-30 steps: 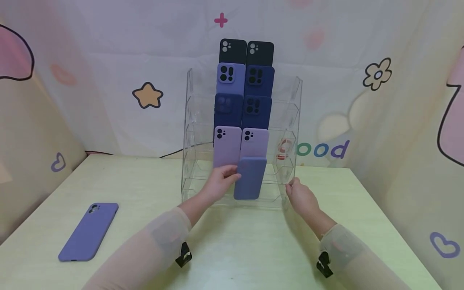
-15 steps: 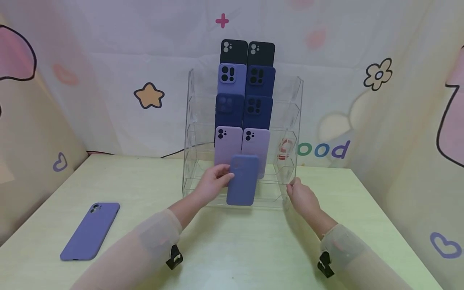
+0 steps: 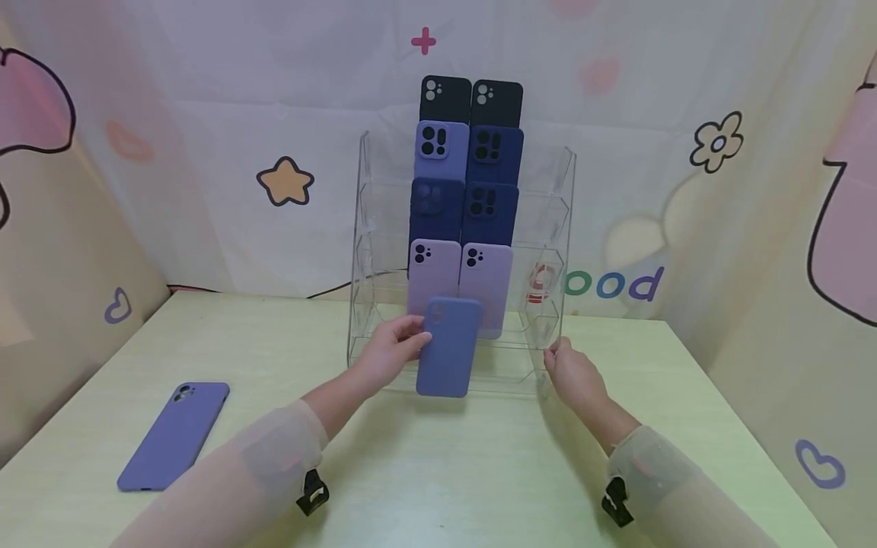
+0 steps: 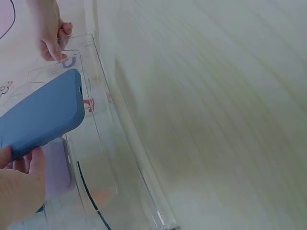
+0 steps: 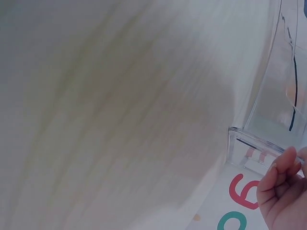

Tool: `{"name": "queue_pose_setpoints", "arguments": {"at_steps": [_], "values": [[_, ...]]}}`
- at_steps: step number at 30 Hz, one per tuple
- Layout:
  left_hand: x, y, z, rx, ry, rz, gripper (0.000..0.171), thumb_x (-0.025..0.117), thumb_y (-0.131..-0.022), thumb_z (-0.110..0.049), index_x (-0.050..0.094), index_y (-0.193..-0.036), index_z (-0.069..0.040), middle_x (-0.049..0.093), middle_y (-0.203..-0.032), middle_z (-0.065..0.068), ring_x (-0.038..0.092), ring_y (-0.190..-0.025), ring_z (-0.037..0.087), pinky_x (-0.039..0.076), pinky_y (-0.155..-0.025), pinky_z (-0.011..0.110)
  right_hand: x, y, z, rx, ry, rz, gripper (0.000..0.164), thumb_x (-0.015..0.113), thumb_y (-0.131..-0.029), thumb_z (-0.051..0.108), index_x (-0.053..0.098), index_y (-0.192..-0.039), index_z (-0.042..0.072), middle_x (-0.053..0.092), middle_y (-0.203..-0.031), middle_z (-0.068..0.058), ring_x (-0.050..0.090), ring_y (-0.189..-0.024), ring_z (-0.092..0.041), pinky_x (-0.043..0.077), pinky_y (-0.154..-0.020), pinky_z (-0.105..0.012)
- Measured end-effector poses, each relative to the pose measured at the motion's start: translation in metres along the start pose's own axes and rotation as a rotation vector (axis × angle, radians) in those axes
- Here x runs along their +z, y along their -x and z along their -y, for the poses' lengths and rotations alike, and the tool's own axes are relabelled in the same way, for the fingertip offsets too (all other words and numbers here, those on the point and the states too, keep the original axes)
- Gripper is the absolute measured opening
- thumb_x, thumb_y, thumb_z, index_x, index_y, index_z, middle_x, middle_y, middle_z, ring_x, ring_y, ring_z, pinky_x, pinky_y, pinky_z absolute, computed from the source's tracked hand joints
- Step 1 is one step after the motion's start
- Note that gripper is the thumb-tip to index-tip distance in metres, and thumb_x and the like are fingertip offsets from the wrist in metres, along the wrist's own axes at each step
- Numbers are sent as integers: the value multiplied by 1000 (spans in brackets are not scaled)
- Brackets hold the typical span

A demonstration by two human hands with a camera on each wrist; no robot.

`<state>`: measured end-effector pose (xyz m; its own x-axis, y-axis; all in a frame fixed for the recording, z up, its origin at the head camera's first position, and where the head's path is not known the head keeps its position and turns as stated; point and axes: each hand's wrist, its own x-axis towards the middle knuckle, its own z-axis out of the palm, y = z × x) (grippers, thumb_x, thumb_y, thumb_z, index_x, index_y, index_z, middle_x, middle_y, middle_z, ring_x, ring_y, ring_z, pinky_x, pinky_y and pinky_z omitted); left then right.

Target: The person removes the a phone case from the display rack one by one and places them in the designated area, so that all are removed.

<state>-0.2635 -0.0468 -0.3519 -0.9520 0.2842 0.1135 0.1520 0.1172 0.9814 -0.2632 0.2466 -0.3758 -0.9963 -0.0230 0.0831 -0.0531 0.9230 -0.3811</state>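
Observation:
My left hand (image 3: 389, 352) pinches a blue-grey phone case (image 3: 448, 348) by its left edge, in front of the clear tiered display rack (image 3: 563, 251). In the left wrist view the same case (image 4: 48, 112) tilts between thumb and fingers. My right hand (image 3: 574, 374) grips the rack's lower right edge, its fingertips curled at the clear panel in the right wrist view. Behind the held case, two light purple cases (image 3: 488, 297) stand in a lower tier. Above them are dark blue cases (image 3: 490, 213), a violet case (image 3: 441, 152) beside a navy one, and two black cases (image 3: 498, 103) on top.
Another violet-blue phone case (image 3: 174, 438) lies on the table (image 3: 438, 487) at the left, partly behind my left sleeve. A printed cloth backdrop (image 3: 288, 251) stands behind the rack and along both sides.
My left hand has drawn the blue-grey case left and toward me, away from the tiers, uncovering more of the right light purple case. The right hand stays at the rack's edge.

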Motion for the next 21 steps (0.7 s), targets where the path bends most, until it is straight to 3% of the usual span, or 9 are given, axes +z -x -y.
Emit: {"name": "queue_pose_setpoints", "arguments": {"at_steps": [13,21], "values": [[-18,13,-2,-30,3,7,35,54,-94,-6,52,-127,4,60,-112,18,59,-103,27,50,-86,39,-1,0,-1,-56,-60,1,22,38,-99,15,43,-103,-7,51,-62,-8,50,-51,-17,40,-45,-29],[-31,19,-1,-33,-9,11,35,54,-94,-8,52,-127,4,60,-113,18,59,-102,27,49,-86,40,-3,-1,0,-31,-111,64,23,36,-100,15,40,-106,-6,49,-66,-9,51,-54,-18,41,-48,-29]]}}
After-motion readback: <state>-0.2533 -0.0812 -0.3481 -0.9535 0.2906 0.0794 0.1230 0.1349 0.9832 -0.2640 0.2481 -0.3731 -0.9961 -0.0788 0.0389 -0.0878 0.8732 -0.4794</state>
